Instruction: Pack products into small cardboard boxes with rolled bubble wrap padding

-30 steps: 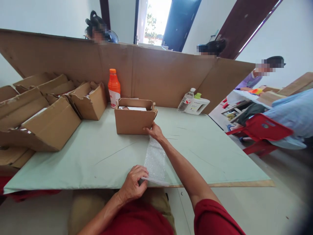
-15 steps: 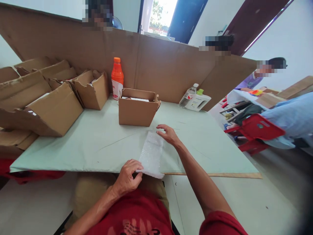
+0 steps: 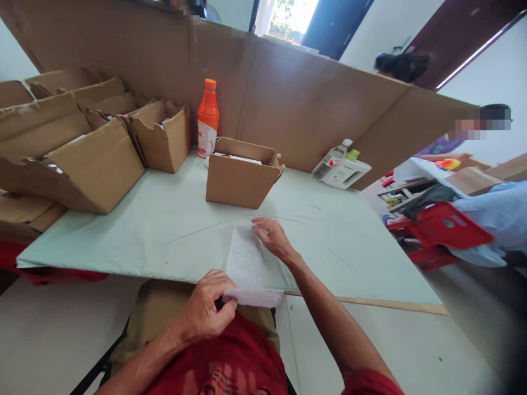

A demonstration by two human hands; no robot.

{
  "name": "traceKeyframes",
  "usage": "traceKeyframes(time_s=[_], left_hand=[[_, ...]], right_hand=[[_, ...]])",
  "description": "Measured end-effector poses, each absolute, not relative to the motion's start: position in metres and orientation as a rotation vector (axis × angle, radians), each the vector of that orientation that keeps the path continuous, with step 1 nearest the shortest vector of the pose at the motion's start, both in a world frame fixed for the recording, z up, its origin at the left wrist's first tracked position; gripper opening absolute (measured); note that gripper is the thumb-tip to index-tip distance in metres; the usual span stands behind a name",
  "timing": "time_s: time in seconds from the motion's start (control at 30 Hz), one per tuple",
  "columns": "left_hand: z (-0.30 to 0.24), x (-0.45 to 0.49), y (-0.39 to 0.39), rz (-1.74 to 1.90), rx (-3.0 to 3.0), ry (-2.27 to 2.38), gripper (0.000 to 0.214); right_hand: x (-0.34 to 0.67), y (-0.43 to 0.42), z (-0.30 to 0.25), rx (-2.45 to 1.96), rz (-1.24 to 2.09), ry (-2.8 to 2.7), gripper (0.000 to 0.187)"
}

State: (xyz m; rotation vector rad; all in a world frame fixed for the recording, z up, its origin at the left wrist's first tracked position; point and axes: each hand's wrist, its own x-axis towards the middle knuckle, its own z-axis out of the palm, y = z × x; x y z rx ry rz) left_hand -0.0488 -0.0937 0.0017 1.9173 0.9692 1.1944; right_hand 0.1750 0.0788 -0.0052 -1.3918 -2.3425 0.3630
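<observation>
A strip of white bubble wrap (image 3: 247, 263) lies across the near edge of the pale green table (image 3: 164, 241). My left hand (image 3: 206, 310) pinches its near end, which hangs past the table edge. My right hand (image 3: 272, 237) rests on the far end of the strip, fingers curled onto it. A small open cardboard box (image 3: 241, 175) stands just beyond my right hand, apart from it, with something white inside.
Several open cardboard boxes (image 3: 82, 142) crowd the table's left side. An orange bottle (image 3: 207, 118) stands behind the small box. A clear bottle (image 3: 329, 160) and a white jug (image 3: 345, 173) sit at the right. A tall cardboard screen (image 3: 288, 104) backs the table. Other people and red chairs (image 3: 444, 227) are at the right.
My right hand left the small box's front and drew back onto the bubble wrap's far end. The strip slid toward me, its near end hanging over the table edge. The view tilted downward.
</observation>
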Motion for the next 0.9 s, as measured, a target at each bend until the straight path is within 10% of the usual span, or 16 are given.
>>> traceKeyframes(time_s=[0.9], left_hand=[[-0.019, -0.061, -0.048, 0.880, 2.036, 1.725, 0.053]], right_hand=[[0.164, -0.035, -0.014, -0.914, 0.481, -2.511, 0.031]])
